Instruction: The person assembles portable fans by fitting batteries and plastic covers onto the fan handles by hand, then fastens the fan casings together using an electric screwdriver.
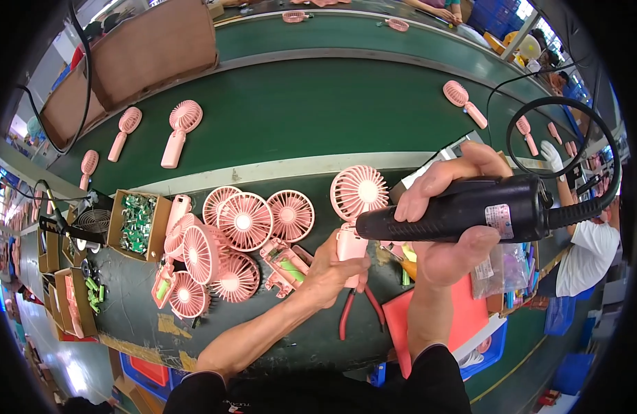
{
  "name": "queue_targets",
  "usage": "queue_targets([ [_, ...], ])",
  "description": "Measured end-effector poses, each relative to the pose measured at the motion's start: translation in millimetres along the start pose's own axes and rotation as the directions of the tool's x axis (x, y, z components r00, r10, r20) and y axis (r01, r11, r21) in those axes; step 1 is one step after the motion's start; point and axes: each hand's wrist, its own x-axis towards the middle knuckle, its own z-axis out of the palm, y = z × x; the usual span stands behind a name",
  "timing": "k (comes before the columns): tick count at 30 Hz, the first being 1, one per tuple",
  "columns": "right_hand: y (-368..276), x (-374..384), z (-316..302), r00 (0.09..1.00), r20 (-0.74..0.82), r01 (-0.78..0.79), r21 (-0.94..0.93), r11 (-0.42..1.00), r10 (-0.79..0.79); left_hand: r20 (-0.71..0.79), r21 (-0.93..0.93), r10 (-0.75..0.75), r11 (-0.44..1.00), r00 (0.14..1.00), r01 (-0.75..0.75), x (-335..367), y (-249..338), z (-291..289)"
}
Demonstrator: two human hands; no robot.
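Observation:
My left hand (326, 274) is closed around the handle of a pink handheld fan (360, 193), whose round grille points away from me. In my right hand (448, 207) is a black corded electric screwdriver (449, 210), lying nearly level. Its narrow end meets the fan near the neck; the tip itself is hidden there. Just below the fan handle lie pliers with red handles (360, 310). To the left of my left hand rest an opened pink fan body (285, 268) with a green cell and a heap of pink fan heads (244, 221).
A box of green circuit boards (137, 224) stands at the left, with loose green cells (94, 295) beside it. Beyond the bench, pink fans (182, 131) lie on a green conveyor belt (318, 110). The screwdriver's cable (608, 148) loops at the right, near a co-worker in white (586, 259).

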Motion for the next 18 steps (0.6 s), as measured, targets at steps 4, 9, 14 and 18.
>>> queue_targets([
  [4, 4, -1, 3, 1.0, 0.0, -0.027, -0.003, 1.0, 0.027, 0.0, 0.003, 0.002, 1.0, 1.0, -0.002, 1, 0, 2],
  [9, 11, -8, 13, 0.991, -0.009, -0.132, 0.116, 0.984, 0.134, -0.1, -0.009, 0.022, 1.0, 0.995, -0.023, -3, -6, -7],
  [14, 6, -9, 3, 0.998, 0.044, -0.056, 0.143, 0.988, 0.05, 0.035, 0.023, -0.02, 1.0, 0.999, 0.02, -4, 5, 3],
  [18, 15, -8, 10, 0.991, 0.13, -0.058, 0.219, 0.974, 0.03, 0.001, 0.06, -0.013, 0.998, 1.0, 0.012, -10, 12, -6],
])
